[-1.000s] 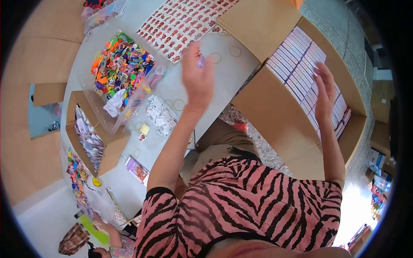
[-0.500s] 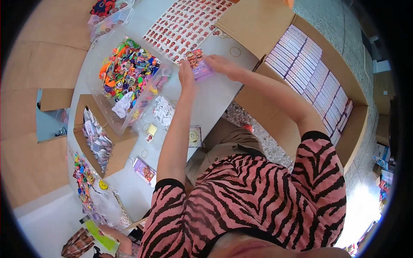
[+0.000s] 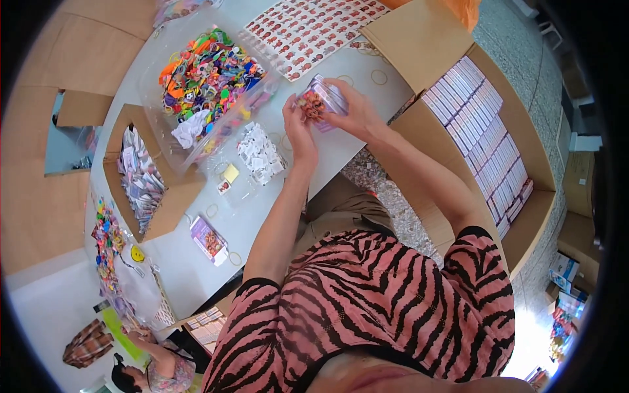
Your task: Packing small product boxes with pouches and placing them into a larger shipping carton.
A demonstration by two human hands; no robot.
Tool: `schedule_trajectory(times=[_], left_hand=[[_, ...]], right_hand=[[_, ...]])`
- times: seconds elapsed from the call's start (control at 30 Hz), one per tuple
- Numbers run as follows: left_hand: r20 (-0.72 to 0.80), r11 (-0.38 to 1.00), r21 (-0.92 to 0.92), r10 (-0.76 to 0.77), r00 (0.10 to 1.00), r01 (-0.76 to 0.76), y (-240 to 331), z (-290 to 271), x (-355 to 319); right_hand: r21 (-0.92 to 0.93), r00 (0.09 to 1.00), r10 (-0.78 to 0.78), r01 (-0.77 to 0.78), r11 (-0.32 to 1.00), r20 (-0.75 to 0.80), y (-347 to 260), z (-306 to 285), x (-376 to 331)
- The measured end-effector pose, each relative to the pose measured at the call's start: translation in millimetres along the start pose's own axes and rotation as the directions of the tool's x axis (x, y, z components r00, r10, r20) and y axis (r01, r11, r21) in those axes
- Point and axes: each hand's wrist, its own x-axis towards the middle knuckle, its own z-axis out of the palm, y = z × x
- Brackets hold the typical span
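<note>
My left hand [image 3: 298, 128] and my right hand [image 3: 354, 108] meet over the white table [image 3: 190, 268], both gripping a small flat clear packet [image 3: 320, 99] with purple edges and small coloured items inside. My left hand pinches its near left end, my right hand holds its right side. A clear tub of colourful small items [image 3: 209, 72] lies just left of my hands. A heap of small white packets [image 3: 259, 154] sits below the held packet.
A large cardboard box [image 3: 524, 216] at right holds rows of flat purple-white packets [image 3: 481, 131]. A sticker sheet [image 3: 308, 26] lies at the table's far end. A smaller cardboard box [image 3: 141, 180] holds papers. Another packet [image 3: 208, 239] lies on the table. A person [image 3: 141, 370] sits at bottom left.
My right hand came from the big box to the table and joined my left hand on the packet. Both hands now hold it closer to me.
</note>
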Motion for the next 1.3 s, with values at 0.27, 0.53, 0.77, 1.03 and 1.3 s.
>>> schedule_trajectory(times=[0.27, 0.53, 0.77, 1.03, 1.3], left_hand=[[0.019, 0.856, 0.505, 0.113, 0.993, -0.107, -1, -9, -12], [0.156, 0.917, 0.389, 0.034, 0.987, -0.093, -2, 4, -16], [0.174, 0.961, 0.270, 0.011, 0.985, -0.059, -15, -9, -13], [0.118, 0.905, 0.405, 0.093, 0.989, -0.134, -16, -6, -13], [0.095, 0.997, -0.057, -0.048, 0.994, 0.053, -4, -11, -14]], right_hand=[[-0.554, 0.938, -0.236, 0.341, 0.760, 0.253, 15, 4, -31], [-0.429, 0.948, -0.254, 0.313, 0.847, 0.190, 24, 14, -34], [-0.382, 0.943, -0.309, 0.331, 0.863, 0.121, 17, 16, -37], [0.039, 0.984, -0.146, 0.151, 0.988, -0.107, 42, 18, -49], [-0.145, 0.965, -0.236, 0.251, 0.957, 0.115, -1, -13, -15]])
